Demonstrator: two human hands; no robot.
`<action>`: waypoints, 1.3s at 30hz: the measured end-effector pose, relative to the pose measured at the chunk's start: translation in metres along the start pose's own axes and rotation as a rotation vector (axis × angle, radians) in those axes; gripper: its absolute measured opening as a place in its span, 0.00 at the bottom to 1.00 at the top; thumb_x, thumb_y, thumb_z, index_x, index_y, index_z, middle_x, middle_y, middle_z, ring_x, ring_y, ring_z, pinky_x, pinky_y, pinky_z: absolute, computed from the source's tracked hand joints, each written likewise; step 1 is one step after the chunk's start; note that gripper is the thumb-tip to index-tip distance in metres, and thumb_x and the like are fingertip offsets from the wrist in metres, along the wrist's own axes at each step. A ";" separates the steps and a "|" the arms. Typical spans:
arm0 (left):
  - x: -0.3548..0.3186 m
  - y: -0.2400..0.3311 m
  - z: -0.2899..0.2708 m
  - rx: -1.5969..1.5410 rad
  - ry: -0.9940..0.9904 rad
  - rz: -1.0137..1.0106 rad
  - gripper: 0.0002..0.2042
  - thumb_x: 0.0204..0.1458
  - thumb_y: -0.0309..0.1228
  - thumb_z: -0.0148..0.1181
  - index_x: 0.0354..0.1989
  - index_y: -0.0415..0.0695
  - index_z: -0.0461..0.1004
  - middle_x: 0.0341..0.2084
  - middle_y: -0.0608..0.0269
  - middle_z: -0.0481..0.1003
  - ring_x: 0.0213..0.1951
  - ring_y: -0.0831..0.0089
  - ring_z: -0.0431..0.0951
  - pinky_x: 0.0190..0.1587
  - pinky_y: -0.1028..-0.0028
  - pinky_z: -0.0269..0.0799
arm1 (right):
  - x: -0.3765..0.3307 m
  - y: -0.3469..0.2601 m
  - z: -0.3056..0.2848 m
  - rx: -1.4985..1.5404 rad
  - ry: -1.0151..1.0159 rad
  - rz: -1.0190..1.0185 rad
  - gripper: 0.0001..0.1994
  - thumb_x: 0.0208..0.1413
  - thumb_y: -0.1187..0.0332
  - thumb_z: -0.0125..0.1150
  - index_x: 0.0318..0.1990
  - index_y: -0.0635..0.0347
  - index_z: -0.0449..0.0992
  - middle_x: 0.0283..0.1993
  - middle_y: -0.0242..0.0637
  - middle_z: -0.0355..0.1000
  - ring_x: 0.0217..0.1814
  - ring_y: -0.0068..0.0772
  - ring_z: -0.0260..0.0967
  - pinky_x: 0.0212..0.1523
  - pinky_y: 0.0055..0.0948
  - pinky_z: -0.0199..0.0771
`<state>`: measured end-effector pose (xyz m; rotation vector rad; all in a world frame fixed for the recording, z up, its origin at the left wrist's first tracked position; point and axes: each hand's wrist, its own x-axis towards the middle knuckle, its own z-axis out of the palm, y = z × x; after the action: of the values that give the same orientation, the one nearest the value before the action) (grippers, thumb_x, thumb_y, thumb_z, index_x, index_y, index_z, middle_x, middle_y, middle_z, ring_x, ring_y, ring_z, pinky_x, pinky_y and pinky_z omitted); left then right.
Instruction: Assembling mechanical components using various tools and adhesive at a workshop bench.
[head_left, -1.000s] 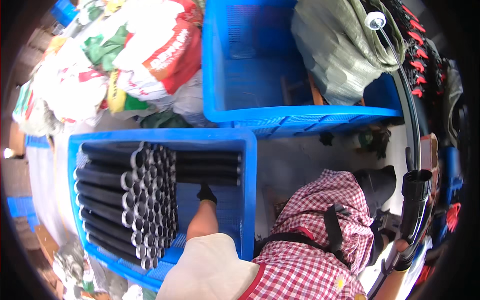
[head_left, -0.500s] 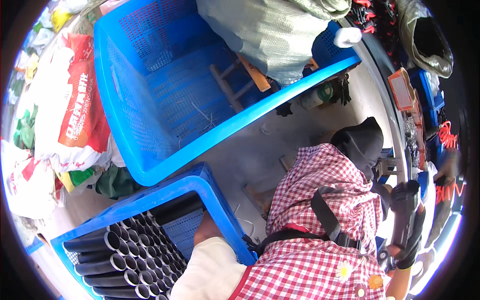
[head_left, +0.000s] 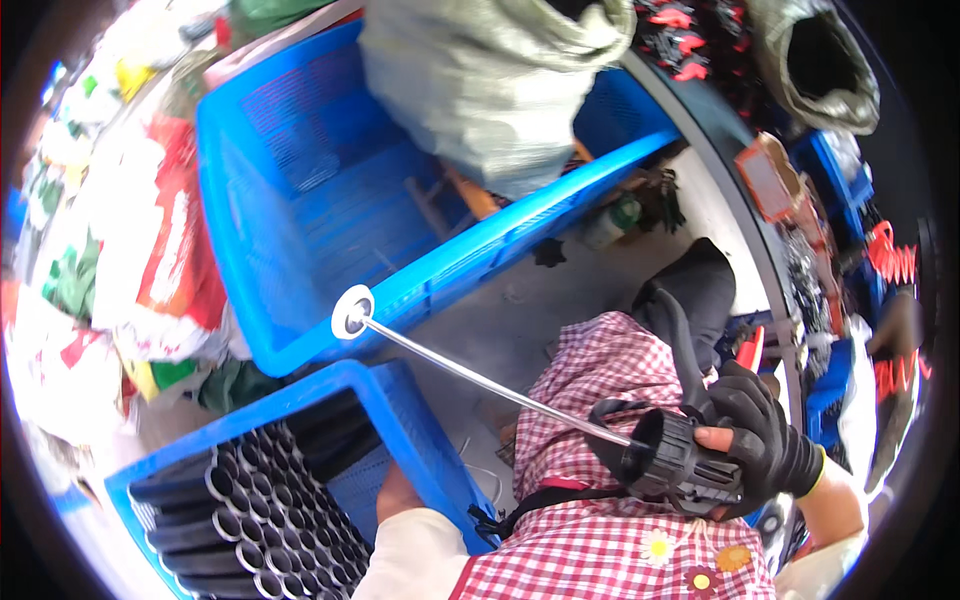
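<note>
My right hand (head_left: 755, 445), in a black glove with bare fingertips showing, grips a black ribbed plastic fitting (head_left: 665, 460) above my lap. From the fitting a thin metal rod (head_left: 490, 388) reaches up and left, ending in a round disc (head_left: 353, 312) with a white rim, over the edge of the large blue crate. A curved black piece (head_left: 685, 350) rises beside the glove; whether it joins the fitting I cannot tell. My left forearm (head_left: 398, 495) goes down into the smaller blue crate (head_left: 365, 400), its hand hidden behind the rim. Black tubes (head_left: 250, 500) with silver-rimmed ends lie stacked there.
The large blue crate (head_left: 225, 220) holds a pale woven sack (head_left: 480, 90) and wooden pieces. Bags (head_left: 170, 250) pile up at the left. On the right, a bench carries red-and-black parts (head_left: 690, 45), an orange box (head_left: 770, 175) and a coiled red hose (head_left: 890, 255).
My right hand has come left from beside the bench to above my lap, bringing the black fitting, its rod and disc into full view. My left arm stays in the smaller crate.
</note>
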<state>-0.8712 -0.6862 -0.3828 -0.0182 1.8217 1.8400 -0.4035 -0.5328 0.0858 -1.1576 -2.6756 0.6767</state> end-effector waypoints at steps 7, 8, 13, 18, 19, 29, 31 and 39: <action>0.012 0.073 0.112 -0.100 -0.268 0.082 0.20 0.55 0.33 0.59 0.53 0.35 0.69 0.46 0.54 0.76 0.45 0.63 0.76 0.52 0.64 0.70 | -0.012 -0.001 -0.016 -0.028 -0.029 0.057 0.42 0.31 0.49 0.72 0.61 0.49 0.70 0.45 0.50 0.67 0.49 0.58 0.66 0.56 0.59 0.62; 0.011 0.086 0.131 -0.123 -0.297 0.094 0.20 0.55 0.32 0.59 0.53 0.35 0.69 0.46 0.54 0.76 0.44 0.64 0.76 0.52 0.64 0.70 | -0.008 0.002 -0.017 -0.019 -0.081 0.013 0.43 0.31 0.49 0.71 0.62 0.48 0.69 0.45 0.49 0.67 0.51 0.58 0.66 0.59 0.59 0.61; -0.034 0.143 0.151 -0.172 -0.372 0.141 0.20 0.54 0.31 0.60 0.53 0.35 0.69 0.46 0.55 0.76 0.43 0.65 0.76 0.51 0.64 0.71 | -0.011 0.014 0.005 -0.114 0.026 -0.249 0.41 0.40 0.51 0.64 0.67 0.42 0.62 0.47 0.46 0.68 0.53 0.51 0.68 0.64 0.59 0.57; -0.093 0.231 0.175 -0.202 -0.413 0.286 0.21 0.59 0.42 0.52 0.53 0.39 0.72 0.51 0.49 0.74 0.54 0.59 0.73 0.60 0.60 0.69 | -0.056 0.026 -0.001 -0.280 0.224 -0.405 0.29 0.54 0.63 0.48 0.67 0.39 0.60 0.45 0.47 0.70 0.51 0.52 0.70 0.63 0.58 0.61; -0.148 0.251 0.201 -0.161 -0.468 0.479 0.18 0.54 0.29 0.55 0.53 0.36 0.69 0.44 0.50 0.74 0.44 0.62 0.74 0.49 0.64 0.72 | -0.067 0.031 -0.004 -0.287 0.238 -0.390 0.29 0.54 0.63 0.48 0.67 0.39 0.60 0.45 0.47 0.70 0.51 0.52 0.70 0.63 0.58 0.61; -0.486 0.311 0.366 -0.419 -1.743 -0.146 0.33 0.44 0.27 0.64 0.61 0.43 0.59 0.42 0.53 0.75 0.37 0.68 0.75 0.43 0.71 0.72 | -0.161 0.047 -0.024 -0.531 1.069 0.123 0.25 0.47 0.57 0.64 0.57 0.35 0.74 0.48 0.52 0.68 0.49 0.55 0.70 0.55 0.60 0.68; -0.533 0.307 0.386 -0.205 -1.719 -0.142 0.30 0.43 0.32 0.63 0.58 0.42 0.61 0.41 0.55 0.74 0.40 0.66 0.75 0.45 0.67 0.73 | -0.167 0.048 -0.036 -0.570 1.224 0.295 0.24 0.48 0.55 0.66 0.56 0.32 0.73 0.48 0.52 0.68 0.49 0.53 0.70 0.55 0.58 0.68; -0.646 0.292 0.430 -0.034 -2.096 -0.261 0.22 0.47 0.37 0.63 0.47 0.37 0.68 0.36 0.57 0.73 0.36 0.67 0.77 0.42 0.69 0.76 | -0.242 0.041 -0.049 -0.470 1.322 0.576 0.33 0.41 0.54 0.71 0.59 0.36 0.69 0.47 0.52 0.65 0.51 0.55 0.66 0.57 0.57 0.63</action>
<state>-0.2779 -0.5027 0.1663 1.0986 0.1880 0.6936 -0.1944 -0.6655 0.1200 -1.6433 -1.3614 -0.5896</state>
